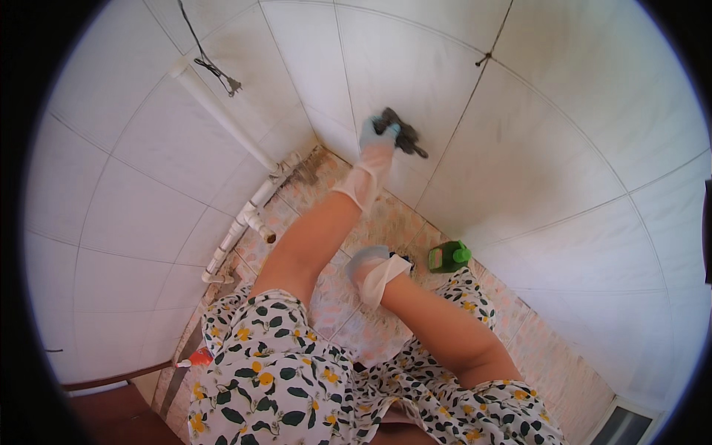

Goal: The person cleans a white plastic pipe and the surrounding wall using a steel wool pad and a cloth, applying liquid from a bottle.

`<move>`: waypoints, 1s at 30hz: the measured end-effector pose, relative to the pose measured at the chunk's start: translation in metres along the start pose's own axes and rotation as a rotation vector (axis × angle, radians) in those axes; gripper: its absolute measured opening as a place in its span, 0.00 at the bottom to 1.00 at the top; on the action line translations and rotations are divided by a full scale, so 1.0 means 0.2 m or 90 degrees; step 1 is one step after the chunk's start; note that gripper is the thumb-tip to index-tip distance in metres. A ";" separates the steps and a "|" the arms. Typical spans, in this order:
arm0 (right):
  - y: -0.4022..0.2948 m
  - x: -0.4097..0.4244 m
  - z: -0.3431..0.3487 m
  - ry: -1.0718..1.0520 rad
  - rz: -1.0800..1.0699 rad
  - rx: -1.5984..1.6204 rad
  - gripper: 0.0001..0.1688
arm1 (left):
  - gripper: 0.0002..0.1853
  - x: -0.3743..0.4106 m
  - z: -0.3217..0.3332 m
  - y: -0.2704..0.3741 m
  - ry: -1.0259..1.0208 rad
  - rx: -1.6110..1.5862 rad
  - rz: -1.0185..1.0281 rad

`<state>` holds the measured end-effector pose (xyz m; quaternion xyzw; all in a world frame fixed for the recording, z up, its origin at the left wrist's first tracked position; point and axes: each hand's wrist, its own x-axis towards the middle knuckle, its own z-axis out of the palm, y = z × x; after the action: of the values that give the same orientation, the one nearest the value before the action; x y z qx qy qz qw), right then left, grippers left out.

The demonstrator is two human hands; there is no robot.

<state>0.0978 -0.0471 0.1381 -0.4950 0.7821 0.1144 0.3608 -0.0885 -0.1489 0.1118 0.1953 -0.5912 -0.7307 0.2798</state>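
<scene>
My left hand (pixel 375 133), in a thin translucent glove with bluish fingers, grips a dark, crumpled cloth (pixel 405 134) against the white tiled wall (pixel 423 72). The cloth is blurred, and one end of it trails down to the right. Low over the pinkish patterned floor (pixel 339 306), my right hand (pixel 370 267) wears the same kind of glove, its cuff bunched at the wrist. Blur and the angle hide what its fingers do. Just beyond it shows a small dark blue thing (pixel 410 260), mostly hidden. A green pump bottle (pixel 449 257) stands to its right, close to the wall.
White plastic pipes (pixel 245 214) run along the left wall's base and up it. A black cord with a plug (pixel 231 84) hangs above them. Dark stains mark the floor corner (pixel 317 164). At lower left are a red bottle (pixel 196 359) and a reddish-brown surface (pixel 119 414).
</scene>
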 end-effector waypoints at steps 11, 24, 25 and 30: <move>-0.07 -0.15 -0.09 -0.028 -0.090 -0.023 0.14 | 0.17 0.09 -0.05 0.00 0.013 0.040 -0.112; 0.03 -0.08 0.09 0.065 -0.111 -0.022 0.09 | 0.19 0.06 0.01 -0.09 0.008 -0.120 -0.179; 0.01 -0.06 0.08 0.034 -0.101 -0.016 0.11 | 0.20 0.08 0.00 -0.08 0.020 -0.075 -0.167; -0.04 -0.14 -0.05 0.070 -0.114 0.021 0.09 | 0.19 0.20 -0.06 -0.03 0.070 0.198 -0.199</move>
<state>0.1064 -0.0364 0.1650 -0.5622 0.7554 0.0416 0.3341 -0.1133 -0.1823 0.1061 0.3648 -0.6431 -0.6538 0.1611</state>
